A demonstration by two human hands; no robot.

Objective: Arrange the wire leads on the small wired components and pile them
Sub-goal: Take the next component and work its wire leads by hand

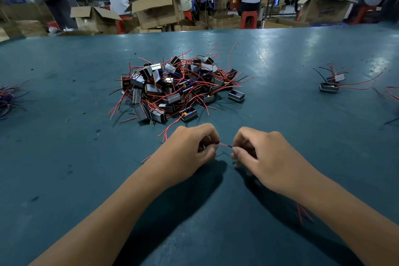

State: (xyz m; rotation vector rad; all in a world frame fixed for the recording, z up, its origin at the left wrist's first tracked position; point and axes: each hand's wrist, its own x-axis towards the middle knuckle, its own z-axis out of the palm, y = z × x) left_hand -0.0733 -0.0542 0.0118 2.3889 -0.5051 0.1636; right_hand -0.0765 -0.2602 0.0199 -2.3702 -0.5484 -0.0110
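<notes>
Hands work one lead: left hand (192,149) and right hand (257,153) pinch a red wire (225,145) stretched between them, at 6 o'clock from the heap of components (177,86). Its component is hidden; next, probably piling it.

Teal worktable (280,54), cardboard boxes (155,9), red stools (248,19), possibly windows behind

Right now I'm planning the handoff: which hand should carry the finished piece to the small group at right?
Probably the right hand: nearer the small group of black box components; both hands pinch the red wire lead.
</notes>
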